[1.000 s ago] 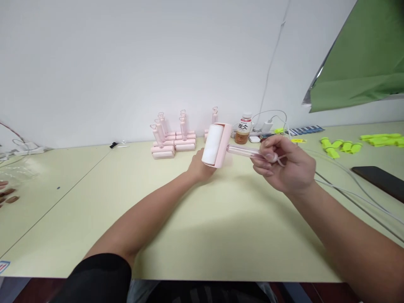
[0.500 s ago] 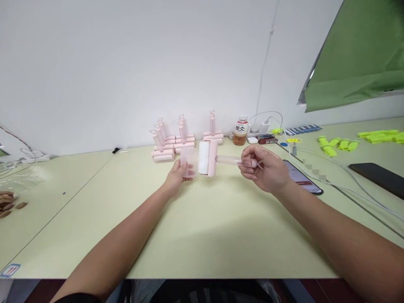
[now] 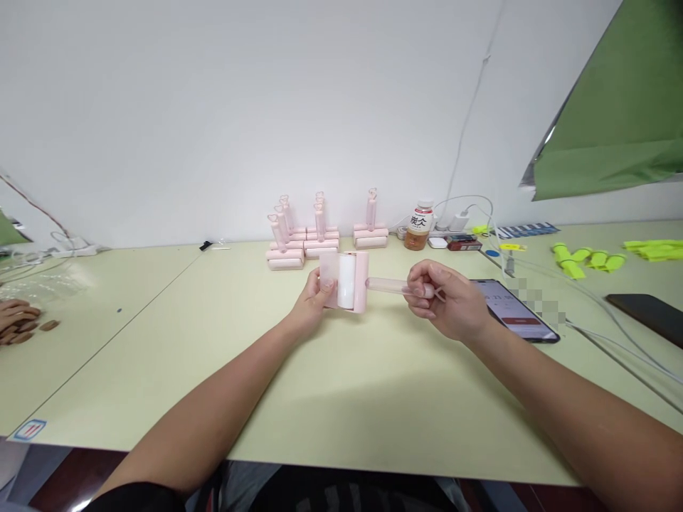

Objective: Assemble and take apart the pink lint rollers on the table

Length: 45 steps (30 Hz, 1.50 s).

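Observation:
Over the middle of the table, my right hand is closed round the end of the clear pink handle of a lint roller. The handle lies nearly level, with the roller head turned toward my left. White sheet roll shows in the head, beside its pink back. Fingers and thumb of my left hand pinch a translucent pink cover. That cover stands at the left edge of the white roll, overlapping or touching it; which of the two I cannot tell.
Several pink lint rollers stand handle-up by the wall. Right of them are a labelled bottle, a small box, white cables and a phone. Yellow-green pieces lie far right. Another person's hand is over brown pieces at far left.
My left hand has brought the cover rightward against the roller head, closing the gap between them. My right hand keeps its hold on the handle. The camera view has shifted slightly.

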### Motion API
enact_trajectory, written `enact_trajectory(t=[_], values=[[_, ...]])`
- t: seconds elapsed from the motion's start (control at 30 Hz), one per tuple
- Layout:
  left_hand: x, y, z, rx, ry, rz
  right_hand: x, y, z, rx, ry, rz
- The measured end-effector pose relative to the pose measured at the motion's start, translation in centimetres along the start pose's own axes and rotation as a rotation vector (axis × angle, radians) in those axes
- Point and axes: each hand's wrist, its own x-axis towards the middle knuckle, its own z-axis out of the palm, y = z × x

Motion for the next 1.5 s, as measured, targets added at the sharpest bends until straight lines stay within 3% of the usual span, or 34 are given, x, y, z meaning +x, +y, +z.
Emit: enact_trajectory(t=[0.27, 0.4, 0.63, 0.73, 0.8, 0.93, 1.07, 1.17, 1.33, 1.5], values=[[-0.2, 0.2, 0.3, 0.081, -0.024, 0.062, 0.0, 0.2, 0.0, -0.011, -0.001, 0.014], [-0.5, -0.4, 0.4, 0.216, -0.122, 0.126, 0.0, 0.8, 0.1, -0.012, -0.024, 0.018], [-0.5, 0.2, 0.5, 0.461, -0.112, 0.148, -0.1, 1.8, 0.4, -0.055, -0.046, -0.019], [-0.4, 1.1, 1.1, 0.745, 0.068, 0.350, -0.2, 2.0, 0.7, -0.057, -0.041, -0.049], [-0.7, 1.8, 2.0, 1.020, 0.110, 0.530, -0.3, 2.0, 1.1, -0.042, -0.026, -0.055], [-1.3, 2.3, 4.7, 1.421, -0.082, 0.673, -0.9, 2.2, 2.1, 0.028, -0.067, -0.030], [-0.3, 2.5, 5.9, 1.470, -0.168, 0.622, -1.5, 1.9, 2.8, 0.043, -0.144, -0.025], [1.5, 3.5, 4.5, 1.351, -0.156, 0.530, -1.6, 1.2, 2.7, 0.027, -0.135, -0.070], [6.1, 5.8, 0.0, 0.944, 0.108, 0.262, -0.9, 1.2, 1.8, -0.018, -0.070, -0.063], [11.1, 5.7, -3.3, 0.895, 0.203, 0.165, -0.3, 2.7, 1.4, -0.133, 0.072, 0.022]])
